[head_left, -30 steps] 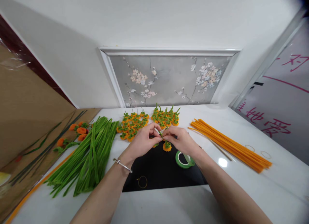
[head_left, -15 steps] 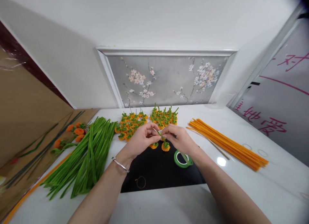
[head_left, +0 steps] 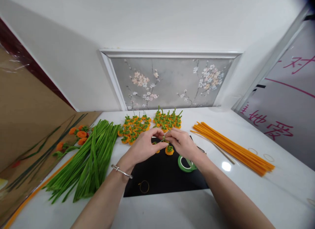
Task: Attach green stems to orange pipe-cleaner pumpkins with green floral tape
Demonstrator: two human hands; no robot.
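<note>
Over the black mat (head_left: pixel 162 176), my left hand (head_left: pixel 144 145) and my right hand (head_left: pixel 181 143) meet fingertip to fingertip. Both are closed in a pinch on a thin green pipe cleaner (head_left: pixel 164 138), mostly hidden by the fingers. Just below them is an orange pipe-cleaner flower (head_left: pixel 169 151) with a green base, under my right fingertips. Another flower (head_left: pixel 157 151) is partly covered by my left thumb. A roll of green floral tape (head_left: pixel 183 168) lies beside my right wrist.
Orange-and-green flower heads stand behind my hands in a left cluster (head_left: pixel 134 127) and a right cluster (head_left: pixel 167 120). Green pipe cleaners (head_left: pixel 86 163) lie left, orange pipe cleaners (head_left: pixel 233 148) right. Finished-looking orange flowers (head_left: pixel 81 134) rest on brown cardboard (head_left: pixel 31 140).
My fingers have shifted on the green pipe cleaner, which now shows less between them. My left hand's thumb and forefinger are arched further apart. The flowers below stay in place.
</note>
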